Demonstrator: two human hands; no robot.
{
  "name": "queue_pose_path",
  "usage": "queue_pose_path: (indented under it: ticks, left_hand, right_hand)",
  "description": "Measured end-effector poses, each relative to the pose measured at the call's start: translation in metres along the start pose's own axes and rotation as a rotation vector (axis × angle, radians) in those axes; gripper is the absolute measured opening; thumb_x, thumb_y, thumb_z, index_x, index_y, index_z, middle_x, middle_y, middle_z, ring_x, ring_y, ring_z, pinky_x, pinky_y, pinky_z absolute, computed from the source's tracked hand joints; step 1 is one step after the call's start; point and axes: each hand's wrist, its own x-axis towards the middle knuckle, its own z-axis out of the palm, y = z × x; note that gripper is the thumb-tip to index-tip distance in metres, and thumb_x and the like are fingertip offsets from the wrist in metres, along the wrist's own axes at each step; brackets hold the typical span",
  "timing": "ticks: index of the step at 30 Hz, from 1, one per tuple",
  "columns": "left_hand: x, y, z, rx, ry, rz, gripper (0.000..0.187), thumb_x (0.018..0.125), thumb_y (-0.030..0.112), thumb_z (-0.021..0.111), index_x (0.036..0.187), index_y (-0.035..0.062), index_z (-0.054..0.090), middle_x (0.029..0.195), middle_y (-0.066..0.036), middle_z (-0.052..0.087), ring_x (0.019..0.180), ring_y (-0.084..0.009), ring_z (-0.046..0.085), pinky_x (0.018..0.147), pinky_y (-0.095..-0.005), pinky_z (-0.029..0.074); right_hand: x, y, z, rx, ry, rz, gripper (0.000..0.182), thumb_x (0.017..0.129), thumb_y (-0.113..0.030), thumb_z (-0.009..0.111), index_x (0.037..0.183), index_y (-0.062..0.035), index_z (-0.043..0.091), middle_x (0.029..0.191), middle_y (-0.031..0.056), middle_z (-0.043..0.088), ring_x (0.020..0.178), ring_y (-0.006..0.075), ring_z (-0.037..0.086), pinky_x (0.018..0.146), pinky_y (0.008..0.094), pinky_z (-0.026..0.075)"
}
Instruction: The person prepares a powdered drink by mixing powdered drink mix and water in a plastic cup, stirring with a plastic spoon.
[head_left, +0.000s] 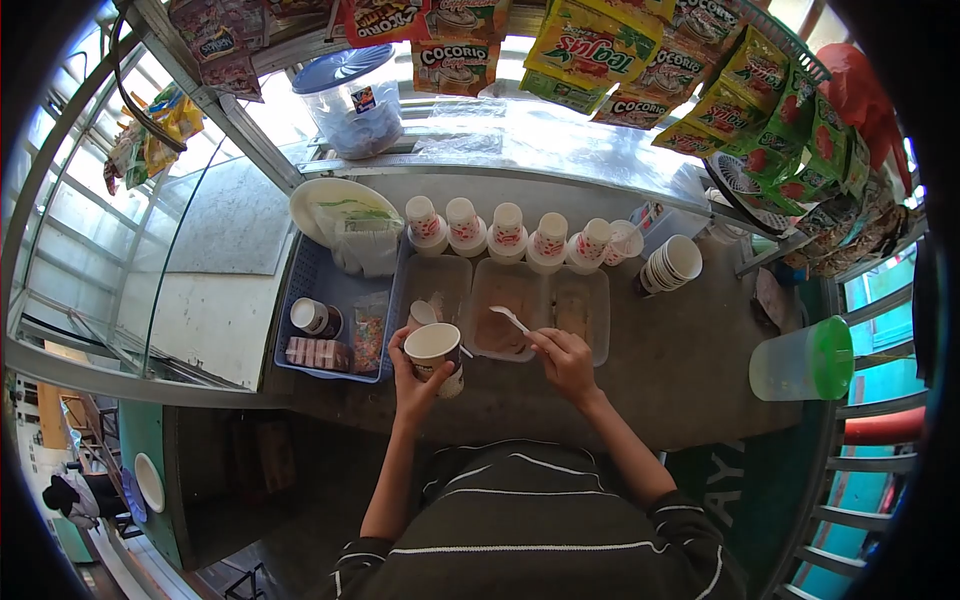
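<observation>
My left hand (418, 388) is wrapped round a paper cup (434, 343) with its open mouth facing up. My right hand (565, 362) pinches the handle of a white plastic spoon (510, 319), whose bowl is over the middle clear container (512, 275) of brown powder. Left of it stands another clear container (437, 272) with a small white scoop (423, 312) in it. To the right, a third container (600, 340) holds something pale brown. Behind them is a row of several upside-down cups (508, 225) in stacks.
A blue basket (290, 290) with a lidded cup (316, 317) and packets stands left. Stacked paper cups (672, 264) and a green-lidded pitcher (800, 360) are right. A lidded tub (350, 105) stands behind; sachets (590, 45) hang above. A person (85, 497) is at far lower left.
</observation>
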Motion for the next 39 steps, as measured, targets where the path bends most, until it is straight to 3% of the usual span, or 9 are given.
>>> queue_pose_path:
  ticks: [2,5,12,15,17,20,26,38,39]
  left_hand:
    - [-0.002,-0.001,-0.002,-0.015,0.007,-0.021,0.087,0.072,0.020,0.080,0.136,0.0069,0.024,0.120,-0.011,0.047,0.113,-0.0207,0.049,0.096,-0.0326,0.040]
    - [-0.001,-0.004,-0.003,0.012,0.009,-0.016,0.087,0.072,0.020,0.080,0.136,0.0067,0.023,0.121,-0.011,0.047,0.113,-0.0208,0.049,0.096,-0.0325,0.040]
    - [-0.002,-0.010,0.001,0.010,-0.014,-0.015,0.087,0.072,0.020,0.079,0.136,0.0070,0.022,0.121,-0.011,0.047,0.114,-0.0205,0.049,0.096,-0.0328,0.040]
    - [0.000,-0.008,0.004,-0.001,-0.023,-0.004,0.085,0.073,0.017,0.079,0.134,0.0062,0.021,0.118,-0.012,0.049,0.111,-0.0202,0.051,0.095,-0.0323,0.042]
    - [-0.002,-0.009,0.004,-0.008,-0.018,0.003,0.083,0.073,0.013,0.079,0.133,0.0055,0.021,0.116,-0.012,0.051,0.109,-0.0201,0.053,0.094,-0.0317,0.043]
    - [-0.002,-0.012,0.003,-0.003,-0.025,0.002,0.083,0.073,0.013,0.079,0.133,0.0055,0.021,0.116,-0.013,0.051,0.109,-0.0201,0.053,0.093,-0.0317,0.043]
    - [-0.003,-0.016,0.005,0.020,-0.041,-0.015,0.084,0.073,0.014,0.079,0.133,0.0058,0.021,0.117,-0.013,0.050,0.110,-0.0201,0.052,0.093,-0.0327,0.043]
    - [-0.003,-0.006,0.013,0.068,-0.092,-0.084,0.088,0.070,0.018,0.081,0.133,0.0062,0.020,0.114,-0.015,0.056,0.107,-0.0234,0.057,0.093,-0.0346,0.044]
    - [-0.002,-0.004,0.014,0.200,-0.110,-0.039,0.090,0.068,0.019,0.083,0.132,0.0061,0.022,0.114,-0.015,0.057,0.107,-0.0236,0.057,0.093,-0.0347,0.044]
  right_hand:
    - [0.000,0.001,-0.002,-0.050,-0.116,0.032,0.023,0.081,-0.013,0.064,0.104,-0.0118,0.065,0.092,0.0016,0.065,0.076,0.0195,0.062,0.063,0.0334,0.044]
    - [-0.002,0.002,0.000,-0.062,-0.036,-0.009,0.025,0.080,-0.011,0.064,0.105,-0.0122,0.065,0.093,0.0012,0.065,0.076,0.0191,0.062,0.063,0.0331,0.043]
    - [0.005,0.001,-0.001,-0.015,-0.098,0.096,0.023,0.081,-0.011,0.062,0.104,-0.0106,0.065,0.092,0.0036,0.065,0.073,0.0224,0.062,0.063,0.0344,0.044]
    - [0.007,0.005,0.002,0.104,0.077,0.165,0.018,0.086,-0.012,0.059,0.101,-0.0073,0.067,0.090,0.0074,0.065,0.070,0.0242,0.062,0.061,0.0338,0.045]
    - [0.006,0.006,0.002,0.163,0.131,0.381,0.019,0.094,-0.014,0.054,0.098,-0.0016,0.068,0.085,0.0080,0.064,0.060,0.0130,0.060,0.052,0.0264,0.044]
    - [-0.002,0.014,0.007,0.228,0.173,0.471,0.023,0.095,-0.018,0.053,0.096,-0.0002,0.068,0.078,0.0061,0.063,0.053,0.0071,0.055,0.047,0.0231,0.041]
    - [-0.008,0.002,0.011,0.510,0.244,0.756,0.027,0.096,-0.020,0.051,0.094,0.0015,0.068,0.077,0.0047,0.064,0.050,0.0046,0.051,0.044,0.0199,0.040]
    - [-0.016,0.015,0.011,0.748,0.275,0.865,0.028,0.097,-0.022,0.049,0.099,0.0007,0.066,0.081,0.0049,0.065,0.050,0.0037,0.048,0.044,0.0191,0.039]
    - [-0.017,0.016,0.012,0.748,0.276,0.865,0.028,0.097,-0.022,0.049,0.099,0.0007,0.066,0.081,0.0049,0.065,0.050,0.0037,0.048,0.044,0.0191,0.039]
